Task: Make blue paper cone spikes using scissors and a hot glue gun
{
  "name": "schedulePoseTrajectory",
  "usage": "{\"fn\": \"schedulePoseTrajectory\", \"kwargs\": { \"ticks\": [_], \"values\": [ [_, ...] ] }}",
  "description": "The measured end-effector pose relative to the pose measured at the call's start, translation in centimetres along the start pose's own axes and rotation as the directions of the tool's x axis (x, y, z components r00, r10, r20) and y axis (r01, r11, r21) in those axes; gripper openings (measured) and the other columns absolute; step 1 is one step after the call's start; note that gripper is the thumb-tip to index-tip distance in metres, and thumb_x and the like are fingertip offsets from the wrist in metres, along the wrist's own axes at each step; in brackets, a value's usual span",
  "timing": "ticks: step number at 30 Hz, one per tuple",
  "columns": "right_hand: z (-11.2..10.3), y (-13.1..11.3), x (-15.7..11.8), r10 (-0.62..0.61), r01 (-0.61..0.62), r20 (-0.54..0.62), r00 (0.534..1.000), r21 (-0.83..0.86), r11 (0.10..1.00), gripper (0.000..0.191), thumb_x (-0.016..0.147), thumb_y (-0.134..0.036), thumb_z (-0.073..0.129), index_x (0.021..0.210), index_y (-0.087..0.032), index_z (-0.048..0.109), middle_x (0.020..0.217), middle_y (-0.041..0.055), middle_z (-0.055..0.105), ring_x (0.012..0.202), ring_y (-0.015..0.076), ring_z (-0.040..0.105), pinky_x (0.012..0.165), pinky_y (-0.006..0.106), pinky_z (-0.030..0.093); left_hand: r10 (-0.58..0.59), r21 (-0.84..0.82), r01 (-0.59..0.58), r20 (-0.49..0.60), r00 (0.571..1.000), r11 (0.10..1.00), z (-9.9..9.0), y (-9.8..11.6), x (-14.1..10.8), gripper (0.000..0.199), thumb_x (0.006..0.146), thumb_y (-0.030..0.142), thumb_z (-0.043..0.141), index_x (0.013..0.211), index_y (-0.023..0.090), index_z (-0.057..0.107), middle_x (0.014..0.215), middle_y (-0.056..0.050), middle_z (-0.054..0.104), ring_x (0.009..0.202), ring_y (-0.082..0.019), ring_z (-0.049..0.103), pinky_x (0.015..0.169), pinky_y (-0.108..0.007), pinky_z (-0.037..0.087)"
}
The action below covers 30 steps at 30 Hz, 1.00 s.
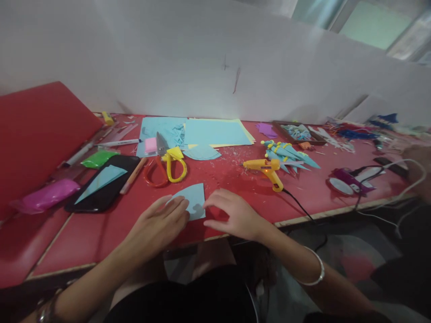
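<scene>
A light blue paper piece (197, 196) with a curved edge lies flat on the red table in front of me. My left hand (168, 220) rests over its left part, fingers stretched out and lying on the paper. At its right edge is my right hand (232, 211), thumb and fingers apart with nothing between them. Beyond the paper stand scissors (177, 172) with one red and one yellow handle. A yellow glue gun (266, 168) lies to the right, its small orange light showing. Behind it sit blue folded paper cones (289, 154) with yellow trim.
Blue sheets (215, 131) and a fan-shaped blue piece (202, 152) lie at the back. On the left are a black phone (101, 197), a marker (117, 142) and a pink packet (50, 195). A scrap tray (298, 133) and a person's hand (419, 166) are at right.
</scene>
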State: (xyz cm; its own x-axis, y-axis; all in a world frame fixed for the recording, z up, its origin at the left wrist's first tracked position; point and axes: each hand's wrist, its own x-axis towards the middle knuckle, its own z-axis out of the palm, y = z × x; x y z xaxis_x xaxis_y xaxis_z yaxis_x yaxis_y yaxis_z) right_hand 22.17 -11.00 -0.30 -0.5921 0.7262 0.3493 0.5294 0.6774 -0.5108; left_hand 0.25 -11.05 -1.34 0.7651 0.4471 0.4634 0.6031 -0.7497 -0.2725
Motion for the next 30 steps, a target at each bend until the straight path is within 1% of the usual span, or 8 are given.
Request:
{"fn": "schedulePoseTrajectory", "kwargs": {
  "ticks": [7,12,14,16,21,23,27,30],
  "values": [
    [2.8,0.8,-0.9,-0.024,0.034,0.052,0.998,-0.216,0.976,0.007,0.085,-0.024,0.058,0.082,-0.018,0.062,0.083,0.0047,0.063,0.078,0.0166,0.054,0.068,0.028,0.040,-0.008,0.018,0.008,-0.017,1.000,1.000,0.0,1.4,1.2,0.036,0.085,0.006,0.032,0.086,0.019,0.066,0.093,-0.008,0.068,0.092,-0.021,0.060,0.089,-0.035,0.043],
    [3.1,0.3,-0.8,-0.053,0.052,0.005,0.999,-0.304,0.951,0.016,0.083,-0.031,0.060,0.092,-0.017,0.062,0.085,0.0058,0.063,0.077,0.0178,0.054,0.066,0.028,0.039,-0.010,0.139,0.006,0.022,1.000,0.990,-0.6,2.4,1.8,0.033,0.081,0.002,0.035,0.068,0.018,0.061,0.065,-0.005,0.061,0.065,-0.021,0.058,0.075,-0.036,0.045],
    [3.2,0.2,-0.9,-0.056,0.052,-0.001,0.998,-0.370,0.928,0.011,0.086,-0.025,0.055,0.084,-0.017,0.062,0.080,0.0050,0.063,0.071,0.0162,0.054,0.063,0.027,0.038,-0.016,0.152,0.011,0.029,0.999,0.988,-0.8,2.6,1.9,0.033,0.079,0.002,0.036,0.064,0.018,0.059,0.058,-0.003,0.056,0.057,-0.020,0.055,0.071,-0.036,0.045],
    [3.2,0.5,-1.1,-0.065,0.064,0.012,0.998,-0.403,0.913,0.019,0.089,-0.020,0.049,0.076,-0.018,0.062,0.075,0.0040,0.063,0.066,0.0146,0.054,0.060,0.026,0.038,-0.017,0.130,0.011,0.045,0.999,0.991,-0.8,2.4,1.8,0.031,0.080,0.003,0.037,0.065,0.019,0.058,0.058,-0.003,0.056,0.056,-0.019,0.054,0.070,-0.036,0.044],
    [2.8,2.0,-2.1,-0.130,0.121,-0.025,0.991,-0.222,0.968,0.024,0.093,-0.019,0.042,0.086,-0.018,0.065,0.096,0.0064,0.069,0.089,0.0146,0.061,0.076,0.025,0.046,0.007,-0.099,0.010,0.164,0.986,0.995,-0.3,0.8,0.0,0.033,0.076,0.003,0.040,0.090,0.021,0.063,0.082,-0.003,0.069,0.069,-0.020,0.062,0.074,-0.035,0.044],
    [2.6,2.4,-2.4,-0.121,0.111,-0.058,0.991,-0.145,0.983,0.023,0.093,-0.022,0.043,0.088,-0.019,0.066,0.101,0.0061,0.068,0.094,0.0141,0.061,0.080,0.025,0.048,0.011,-0.153,0.019,0.190,0.982,0.988,-0.2,0.2,-0.9,0.035,0.076,0.005,0.040,0.094,0.024,0.064,0.086,-0.002,0.071,0.072,-0.018,0.064,0.070,-0.031,0.046],
    [2.4,2.6,-2.5,-0.050,0.047,-0.088,0.995,-0.032,0.998,0.020,0.090,-0.025,0.049,0.084,-0.018,0.067,0.092,0.0070,0.067,0.087,0.0146,0.059,0.077,0.026,0.049,-0.005,-0.173,0.031,0.148,0.989,0.984,-0.3,-0.1,-1.7,0.034,0.082,0.009,0.037,0.091,0.024,0.066,0.081,-0.002,0.072,0.064,-0.016,0.064,0.054,-0.026,0.044],
    [2.2,2.5,-2.3,-0.010,0.014,-0.104,0.995,0.041,0.999,0.016,0.087,-0.023,0.054,0.080,-0.016,0.066,0.086,0.0069,0.065,0.083,0.0146,0.058,0.075,0.027,0.048,-0.034,-0.197,0.061,0.138,0.990,0.978,-0.5,-0.1,-1.5,0.038,0.088,0.012,0.031,0.090,0.024,0.066,0.081,-0.002,0.072,0.062,-0.015,0.064,0.050,-0.025,0.043]
  ]
}}
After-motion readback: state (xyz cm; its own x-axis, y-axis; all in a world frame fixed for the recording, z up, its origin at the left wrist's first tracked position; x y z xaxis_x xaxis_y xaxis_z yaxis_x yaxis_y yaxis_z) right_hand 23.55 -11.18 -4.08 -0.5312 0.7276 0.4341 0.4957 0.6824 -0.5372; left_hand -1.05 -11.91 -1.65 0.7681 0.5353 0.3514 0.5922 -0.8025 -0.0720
